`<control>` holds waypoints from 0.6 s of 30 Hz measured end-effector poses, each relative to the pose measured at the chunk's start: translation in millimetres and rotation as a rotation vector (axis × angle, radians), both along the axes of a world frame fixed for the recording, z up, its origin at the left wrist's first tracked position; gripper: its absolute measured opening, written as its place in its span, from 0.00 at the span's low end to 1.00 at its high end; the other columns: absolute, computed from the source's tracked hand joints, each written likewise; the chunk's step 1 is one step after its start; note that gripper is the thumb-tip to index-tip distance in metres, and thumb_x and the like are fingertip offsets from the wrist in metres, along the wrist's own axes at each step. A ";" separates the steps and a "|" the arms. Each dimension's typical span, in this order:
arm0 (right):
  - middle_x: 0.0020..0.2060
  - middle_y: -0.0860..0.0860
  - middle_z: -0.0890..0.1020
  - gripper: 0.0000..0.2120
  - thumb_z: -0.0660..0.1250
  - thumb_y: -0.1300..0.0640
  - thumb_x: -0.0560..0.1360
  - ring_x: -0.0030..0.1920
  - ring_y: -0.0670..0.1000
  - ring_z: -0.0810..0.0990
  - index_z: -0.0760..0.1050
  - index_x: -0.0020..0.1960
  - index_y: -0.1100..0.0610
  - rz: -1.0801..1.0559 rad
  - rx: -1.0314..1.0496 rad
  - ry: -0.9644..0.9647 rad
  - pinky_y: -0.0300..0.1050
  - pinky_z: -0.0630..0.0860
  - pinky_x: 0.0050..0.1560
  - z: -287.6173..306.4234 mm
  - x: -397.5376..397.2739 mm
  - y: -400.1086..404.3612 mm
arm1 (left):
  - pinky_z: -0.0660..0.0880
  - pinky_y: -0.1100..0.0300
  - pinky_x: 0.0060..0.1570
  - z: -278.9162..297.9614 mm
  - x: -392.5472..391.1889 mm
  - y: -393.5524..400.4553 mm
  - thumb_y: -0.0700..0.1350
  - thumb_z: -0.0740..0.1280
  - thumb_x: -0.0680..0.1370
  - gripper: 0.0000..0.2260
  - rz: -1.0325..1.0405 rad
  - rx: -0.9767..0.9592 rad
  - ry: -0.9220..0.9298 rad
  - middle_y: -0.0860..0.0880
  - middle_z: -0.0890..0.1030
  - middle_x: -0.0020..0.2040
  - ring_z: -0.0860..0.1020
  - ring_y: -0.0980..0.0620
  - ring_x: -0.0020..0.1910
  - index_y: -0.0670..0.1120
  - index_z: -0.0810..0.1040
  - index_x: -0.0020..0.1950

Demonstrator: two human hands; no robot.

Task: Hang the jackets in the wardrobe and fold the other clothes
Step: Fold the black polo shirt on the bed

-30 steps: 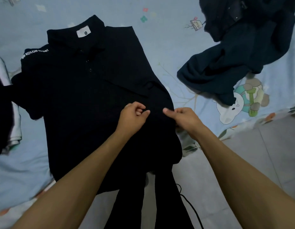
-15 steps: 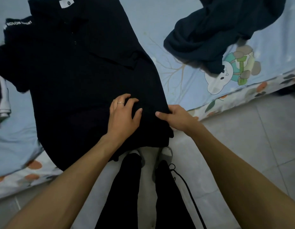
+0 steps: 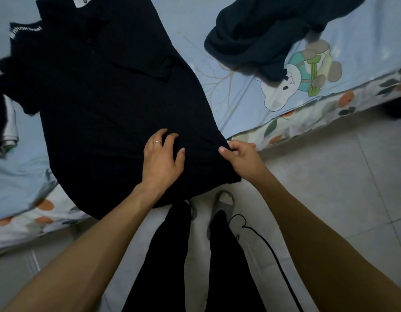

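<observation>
Head view: bed carries the black polo shirt, hem overhanging its edge. Soft, light, limp; best taken at hem corners. Left hand presses it, fingers spread; right hand pinches the side seam.

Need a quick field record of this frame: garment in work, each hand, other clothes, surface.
garment: black polo shirt, laid flat on the bed, collar away from the person, hem hanging over the bed edge
left hand: on the shirt near the hem, fingers spread and slightly curled, pressing the fabric
right hand: pinches the shirt's right side edge near the hem
other clothes: dark navy garment, crumpled at upper right
surface: bed sheet, light blue with cartoon print
</observation>
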State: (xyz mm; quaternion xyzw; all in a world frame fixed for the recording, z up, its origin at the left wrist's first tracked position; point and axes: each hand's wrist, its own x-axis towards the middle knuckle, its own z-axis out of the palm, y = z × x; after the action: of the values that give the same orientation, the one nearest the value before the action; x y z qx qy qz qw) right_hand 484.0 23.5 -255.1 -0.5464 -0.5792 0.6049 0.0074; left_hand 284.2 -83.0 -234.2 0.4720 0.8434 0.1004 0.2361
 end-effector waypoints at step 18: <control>0.29 0.45 0.76 0.06 0.70 0.54 0.75 0.36 0.47 0.79 0.76 0.40 0.53 0.440 0.191 -0.082 0.46 0.80 0.46 51.8 -66.2 -68.4 | 0.75 0.69 0.46 40.6 -7.7 -113.5 0.41 0.67 0.79 0.04 0.638 0.095 -0.331 0.53 0.82 0.46 0.78 0.62 0.45 0.49 0.81 0.50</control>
State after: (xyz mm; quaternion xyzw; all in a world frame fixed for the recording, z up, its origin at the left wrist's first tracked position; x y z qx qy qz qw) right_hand 417.7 -44.9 -203.3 -0.4279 -0.7386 0.5120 -0.0964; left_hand 276.5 -196.5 -193.6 0.1732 0.8930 0.2833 0.3039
